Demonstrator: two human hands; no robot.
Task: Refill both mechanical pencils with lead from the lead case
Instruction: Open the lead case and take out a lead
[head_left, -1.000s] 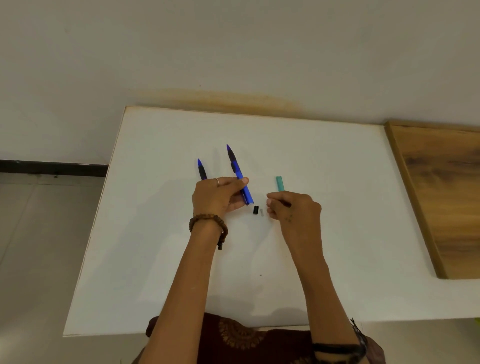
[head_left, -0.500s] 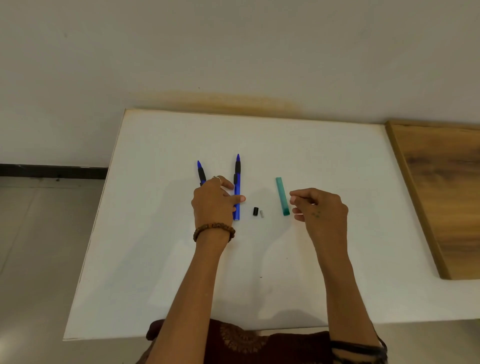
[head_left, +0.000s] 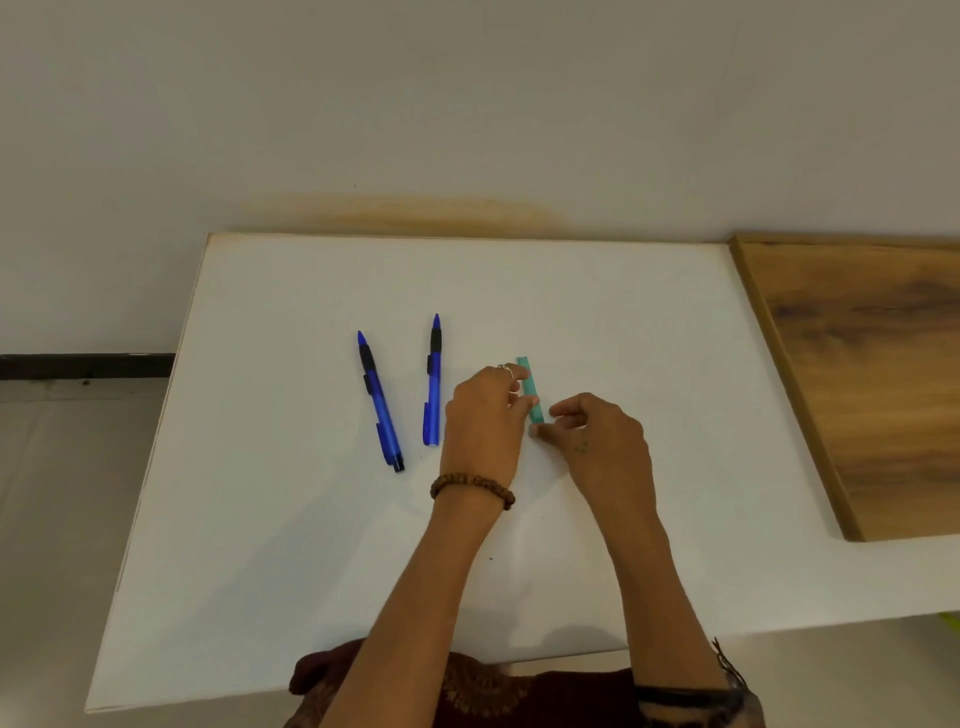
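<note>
Two blue mechanical pencils lie on the white table (head_left: 311, 519), tips pointing away from me. The left pencil (head_left: 379, 405) has a black end cap. The right pencil (head_left: 432, 384) shows none at its near end. To their right lies the teal lead case (head_left: 532, 391). My left hand (head_left: 483, 421) has its thumb and fingers around the case's middle and upper part. My right hand (head_left: 597, 436) pinches the case's near end between thumb and forefinger. The small black cap seen earlier is hidden under my left hand.
A wooden board (head_left: 872, 384) lies along the table's right side. A plain wall stands just behind the table's far edge. The floor drops off past the table's left edge.
My left hand let go of the right pencil, which now lies on the table, and moved right onto the lead case. My right hand came in to the case's near end.
</note>
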